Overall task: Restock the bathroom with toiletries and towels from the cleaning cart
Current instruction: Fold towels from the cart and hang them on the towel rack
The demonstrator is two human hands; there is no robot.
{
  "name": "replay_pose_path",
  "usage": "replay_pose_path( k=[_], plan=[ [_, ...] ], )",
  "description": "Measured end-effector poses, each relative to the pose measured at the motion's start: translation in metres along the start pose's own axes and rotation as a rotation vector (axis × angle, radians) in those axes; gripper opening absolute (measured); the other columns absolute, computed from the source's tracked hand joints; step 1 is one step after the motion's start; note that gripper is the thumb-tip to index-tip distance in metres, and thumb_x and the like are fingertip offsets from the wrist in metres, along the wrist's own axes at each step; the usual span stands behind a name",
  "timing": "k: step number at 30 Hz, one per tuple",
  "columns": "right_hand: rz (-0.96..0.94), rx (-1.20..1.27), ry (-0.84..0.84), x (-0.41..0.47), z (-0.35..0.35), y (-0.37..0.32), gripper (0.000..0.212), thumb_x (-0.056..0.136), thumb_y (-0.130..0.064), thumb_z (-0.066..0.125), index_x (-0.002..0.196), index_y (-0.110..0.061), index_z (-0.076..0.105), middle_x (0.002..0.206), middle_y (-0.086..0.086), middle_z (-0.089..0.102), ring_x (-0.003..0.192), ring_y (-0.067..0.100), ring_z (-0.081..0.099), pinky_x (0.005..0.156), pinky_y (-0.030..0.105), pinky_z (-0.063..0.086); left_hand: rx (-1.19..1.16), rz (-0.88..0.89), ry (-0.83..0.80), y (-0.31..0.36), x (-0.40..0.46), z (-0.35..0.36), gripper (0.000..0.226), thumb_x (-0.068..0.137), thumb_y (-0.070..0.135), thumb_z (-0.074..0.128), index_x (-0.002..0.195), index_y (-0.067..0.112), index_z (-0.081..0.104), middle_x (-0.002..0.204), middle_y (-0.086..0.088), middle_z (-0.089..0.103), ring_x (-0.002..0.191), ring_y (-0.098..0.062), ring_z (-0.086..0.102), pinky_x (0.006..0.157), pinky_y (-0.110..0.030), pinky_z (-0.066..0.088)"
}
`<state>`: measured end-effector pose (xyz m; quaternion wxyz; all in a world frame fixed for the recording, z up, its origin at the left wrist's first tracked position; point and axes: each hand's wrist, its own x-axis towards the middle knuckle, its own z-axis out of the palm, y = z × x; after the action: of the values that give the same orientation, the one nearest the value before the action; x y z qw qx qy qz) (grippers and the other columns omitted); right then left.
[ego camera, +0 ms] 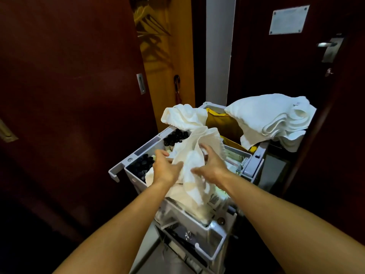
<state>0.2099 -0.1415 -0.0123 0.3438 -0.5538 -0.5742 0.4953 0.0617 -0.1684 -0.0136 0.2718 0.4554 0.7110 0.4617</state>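
Dark red doors (69, 76) hem in a grey cleaning cart (205, 230), over whose top tray the left hand (165, 168) and right hand (212, 165) each grip a crumpled white towel (194, 175). Beside it sit black-capped toiletry bottles (141, 166). Farther back, a second loose towel (184, 117) and folded towels (276, 119) flank a yellow bag (223, 123).

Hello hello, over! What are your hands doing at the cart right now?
Left hand, right hand both gripping white towel over cart. Bottles partly covered.
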Motion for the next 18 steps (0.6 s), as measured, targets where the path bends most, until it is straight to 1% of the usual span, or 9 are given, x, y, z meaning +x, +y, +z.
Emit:
replay_pose_path(
  k=[2, 4, 7, 9, 10, 12, 15, 17, 18],
  plan=[
    [0.017, 0.0, 0.204, 0.002, 0.001, 0.002, 0.036, 0.078, -0.008, 0.081, 0.105, -0.019, 0.06, 0.099, 0.001, 0.066, 0.099, 0.026, 0.065, 0.084, 0.043, 0.057, -0.137, 0.077, 0.053, -0.001, -0.004, 0.003, 0.027, 0.084, 0.015, 0.078, 0.08, 0.019, 0.051, 0.074, 0.002, 0.056, 0.056, -0.004, 0.051, 0.039, -0.014, 0.041],
    [0.021, 0.031, 0.258, 0.0, 0.002, 0.008, 0.013, 0.082, -0.02, 0.079, 0.084, -0.019, 0.065, 0.085, -0.002, 0.068, 0.09, 0.023, 0.066, 0.08, 0.037, 0.057, -0.198, 0.173, -0.024, -0.001, -0.011, 0.009, 0.021, 0.086, 0.013, 0.075, 0.073, 0.019, 0.06, 0.067, 0.004, 0.06, 0.054, -0.001, 0.053, 0.049, -0.015, 0.045],
    [-0.008, 0.09, 0.264, -0.009, 0.007, 0.017, 0.009, 0.087, -0.027, 0.071, 0.083, -0.021, 0.067, 0.072, -0.006, 0.065, 0.071, 0.015, 0.059, 0.052, 0.02, 0.042, -0.226, 0.257, -0.186, -0.001, -0.03, 0.018, 0.008, 0.091, 0.008, 0.069, 0.087, 0.014, 0.072, 0.082, 0.003, 0.07, 0.075, 0.001, 0.064, 0.07, -0.014, 0.05],
    [-0.005, 0.139, 0.267, -0.017, 0.01, 0.022, 0.004, 0.091, -0.026, 0.066, 0.088, -0.025, 0.069, 0.072, -0.007, 0.065, 0.066, 0.013, 0.058, 0.044, 0.016, 0.039, -0.182, 0.292, -0.203, -0.004, -0.039, 0.023, 0.01, 0.094, 0.01, 0.066, 0.096, 0.013, 0.075, 0.093, -0.001, 0.071, 0.087, -0.002, 0.065, 0.08, -0.017, 0.051],
    [-0.002, 0.167, 0.265, -0.021, 0.011, 0.024, 0.008, 0.092, -0.024, 0.064, 0.088, -0.027, 0.07, 0.072, -0.007, 0.065, 0.066, 0.012, 0.058, 0.043, 0.015, 0.04, -0.16, 0.3, -0.196, -0.007, -0.041, 0.024, 0.012, 0.094, 0.011, 0.066, 0.1, 0.013, 0.076, 0.098, -0.002, 0.071, 0.092, -0.006, 0.066, 0.083, -0.018, 0.051],
    [0.013, 0.225, 0.229, -0.029, 0.012, 0.03, 0.015, 0.093, -0.02, 0.063, 0.085, -0.029, 0.073, 0.072, -0.007, 0.068, 0.068, 0.012, 0.061, 0.049, 0.018, 0.046, -0.162, 0.298, -0.173, -0.01, -0.049, 0.026, 0.012, 0.092, 0.012, 0.068, 0.102, 0.01, 0.076, 0.097, -0.002, 0.073, 0.091, -0.008, 0.067, 0.081, -0.02, 0.052],
    [0.006, 0.318, 0.194, -0.045, 0.017, 0.039, 0.02, 0.087, -0.013, 0.072, 0.091, -0.032, 0.071, 0.083, -0.007, 0.073, 0.078, 0.013, 0.067, 0.059, 0.024, 0.054, -0.17, 0.252, -0.063, -0.014, -0.058, 0.029, 0.011, 0.086, 0.016, 0.075, 0.092, 0.012, 0.066, 0.081, -0.001, 0.068, 0.072, -0.012, 0.063, 0.067, -0.023, 0.051],
    [-0.03, 0.275, 0.305, -0.054, 0.019, 0.044, 0.025, 0.083, -0.013, 0.077, 0.096, -0.031, 0.065, 0.091, -0.007, 0.07, 0.084, 0.011, 0.067, 0.065, 0.024, 0.055, -0.205, 0.196, -0.009, -0.019, -0.065, 0.03, 0.025, 0.081, 0.019, 0.08, 0.08, 0.014, 0.055, 0.072, -0.001, 0.06, 0.063, -0.012, 0.054, 0.06, -0.021, 0.046],
    [-0.059, 0.219, 0.37, -0.058, 0.02, 0.046, 0.023, 0.082, -0.013, 0.078, 0.093, -0.028, 0.063, 0.089, -0.007, 0.069, 0.083, 0.01, 0.065, 0.065, 0.02, 0.052, -0.224, 0.173, -0.009, -0.02, -0.068, 0.031, 0.028, 0.08, 0.019, 0.081, 0.076, 0.014, 0.053, 0.069, -0.001, 0.058, 0.061, -0.012, 0.052, 0.058, -0.02, 0.045]
  ],
)
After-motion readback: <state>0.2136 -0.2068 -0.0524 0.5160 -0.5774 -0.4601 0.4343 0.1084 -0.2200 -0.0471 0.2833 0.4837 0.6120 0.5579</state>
